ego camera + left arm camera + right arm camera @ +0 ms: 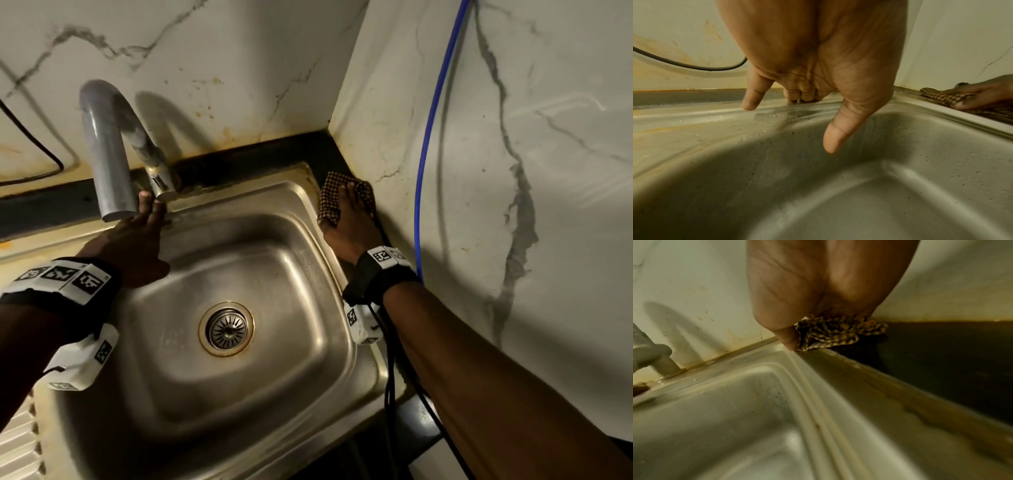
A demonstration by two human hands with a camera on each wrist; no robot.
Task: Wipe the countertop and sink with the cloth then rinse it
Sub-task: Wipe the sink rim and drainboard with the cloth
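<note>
**Cloth pressed into the corner, other hand at the tap**

Right hand point(349, 219) lies flat on the brown checked cloth point(330, 198), fingers straight, pressing it onto the dark countertop strip point(274, 147) beside the steel sink's point(346, 260) rim, right of centre in the head view (tight against the marble wall). Left hand point(137, 240) reaches to the grey curved tap's point(106, 150) base, upper left; its grip there I can't tell.
</note>
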